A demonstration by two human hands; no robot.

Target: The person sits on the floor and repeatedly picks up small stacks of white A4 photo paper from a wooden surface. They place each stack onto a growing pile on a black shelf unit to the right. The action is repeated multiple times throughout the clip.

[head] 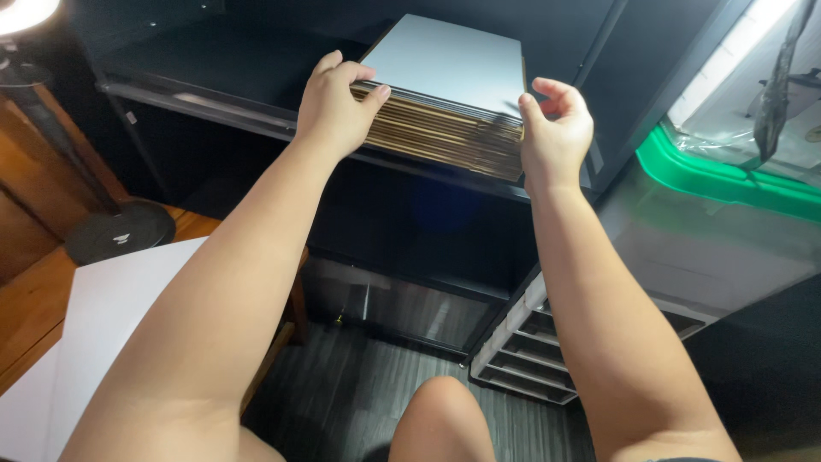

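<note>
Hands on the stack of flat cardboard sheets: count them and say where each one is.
2. The left hand grips the left edge of the stack of cardboard sheets on the dark shelf; the right hand touches its right front corner.
</note>
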